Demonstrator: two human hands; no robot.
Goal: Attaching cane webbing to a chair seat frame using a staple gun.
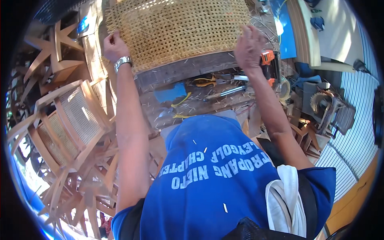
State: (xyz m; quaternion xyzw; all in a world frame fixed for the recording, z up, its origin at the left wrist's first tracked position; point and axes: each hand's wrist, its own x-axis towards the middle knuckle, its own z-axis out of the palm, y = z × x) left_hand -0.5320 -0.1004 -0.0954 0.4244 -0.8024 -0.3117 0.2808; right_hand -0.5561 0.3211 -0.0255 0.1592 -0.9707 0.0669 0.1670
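Note:
A sheet of woven cane webbing (pixel 180 30) with frayed ends lies over the workbench in front of me. My left hand (pixel 115 47) pinches its left edge between thumb and fingers; a metal watch (pixel 122 63) is on that wrist. At the opposite edge, my right hand (pixel 250 47) has its fingers bent over the cane strands, slightly blurred. Just beside my right wrist is an orange and black power tool (pixel 267 58). Nearer to me on the bench are yellow-and-black handled pliers (pixel 205 82) and a long metal tool (pixel 228 93).
Blue sandpaper-like sheet (pixel 170 93) and cane scraps litter the bench (pixel 196 64). Wooden chair frames (pixel 76 116) with cane panels crowd the left. A bench grinder-like machine (pixel 326 106) stands at the right, by a corrugated metal wall (pixel 356 96).

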